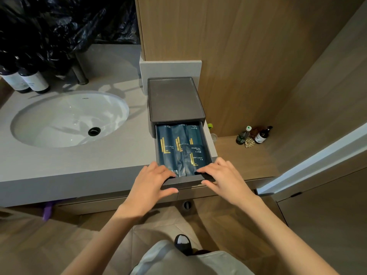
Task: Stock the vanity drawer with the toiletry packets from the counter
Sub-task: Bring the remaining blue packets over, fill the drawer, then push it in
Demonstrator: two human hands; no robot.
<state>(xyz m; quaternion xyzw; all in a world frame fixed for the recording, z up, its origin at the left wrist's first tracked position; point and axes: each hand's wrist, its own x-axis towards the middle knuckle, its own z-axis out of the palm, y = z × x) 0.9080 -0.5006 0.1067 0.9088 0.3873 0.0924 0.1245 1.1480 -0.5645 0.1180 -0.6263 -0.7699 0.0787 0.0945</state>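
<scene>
A dark grey drawer box stands on the grey counter, right of the sink. Its drawer is pulled out toward me. Several dark blue toiletry packets with gold lettering lie side by side inside it. My left hand rests on the drawer's front left corner, fingertips over the edge touching a packet, thumb under the front. My right hand rests on the front right corner in the same way. Neither hand holds a packet.
A white oval sink fills the counter's left. Two dark bottles stand at back left beside a faucet. On a lower wooden ledge to the right stand small bottles. A wooden wall panel rises behind the box.
</scene>
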